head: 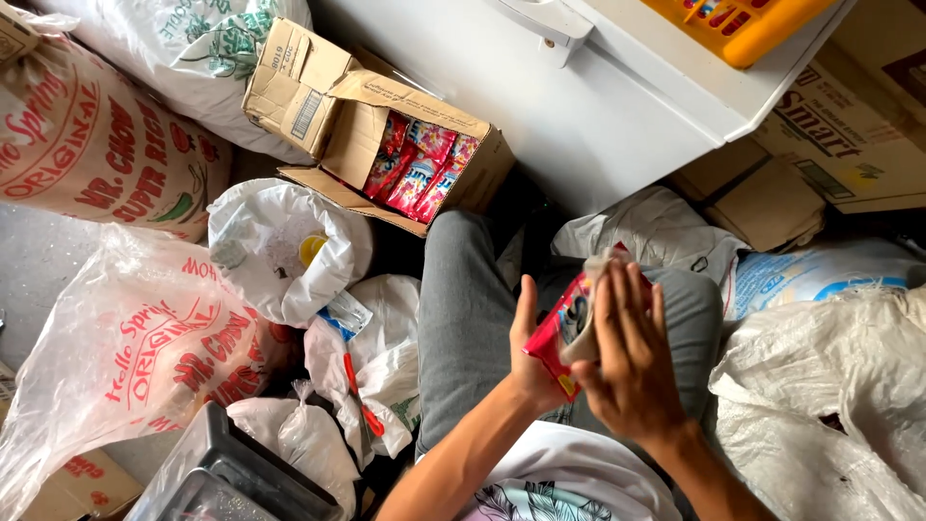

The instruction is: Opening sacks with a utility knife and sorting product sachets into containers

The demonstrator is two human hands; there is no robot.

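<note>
Head view: my left hand [529, 359] and right hand [627, 362] both clamp fingers on red packet [558, 328] over lap; open box [386, 145] of same packets ahead.

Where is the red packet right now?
The red packet is in the lower middle of the head view, held between the left hand and right hand, above the person's lap in grey trousers.

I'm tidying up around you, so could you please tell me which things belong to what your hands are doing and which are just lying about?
In use:
- red packet, held between left hand and right hand
- open cardboard box of similar red and pink sachets

Lying about:
- printed rice sacks
- white plastic bags
- orange crate
- white cabinet
</note>
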